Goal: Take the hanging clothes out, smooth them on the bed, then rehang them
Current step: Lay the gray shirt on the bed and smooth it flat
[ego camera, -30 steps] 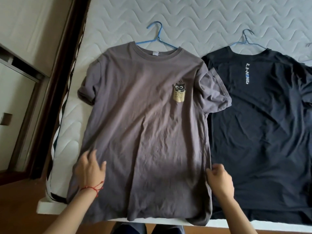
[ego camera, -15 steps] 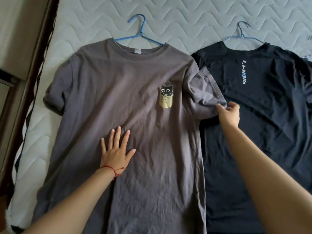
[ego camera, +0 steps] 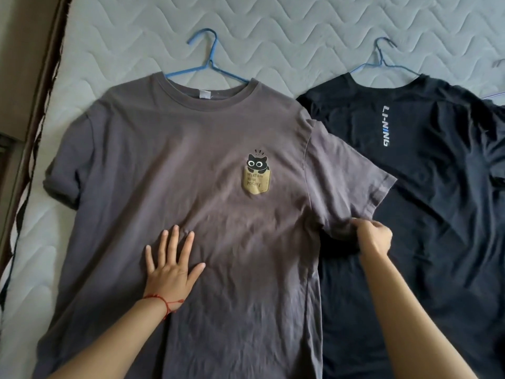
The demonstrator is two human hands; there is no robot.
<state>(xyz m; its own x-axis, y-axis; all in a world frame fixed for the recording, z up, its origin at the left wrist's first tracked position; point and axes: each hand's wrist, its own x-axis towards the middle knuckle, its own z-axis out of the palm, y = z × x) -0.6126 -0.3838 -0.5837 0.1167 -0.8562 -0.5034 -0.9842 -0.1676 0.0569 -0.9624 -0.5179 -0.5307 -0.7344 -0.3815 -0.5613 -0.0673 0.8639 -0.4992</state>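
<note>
The grey T-shirt lies flat on the bed, pinned by the left hand, open-palmed, while the right hand apparently pinches its sleeve hem to draw creases out.

A dark brown wooden frame runs diagonally down the left edge of the view, with a beige panel beyond it in the top left corner. A thin dark strip, perhaps a cord or trim, trails in loose loops just beside the frame. A red string bracelet circles one wrist.
</note>
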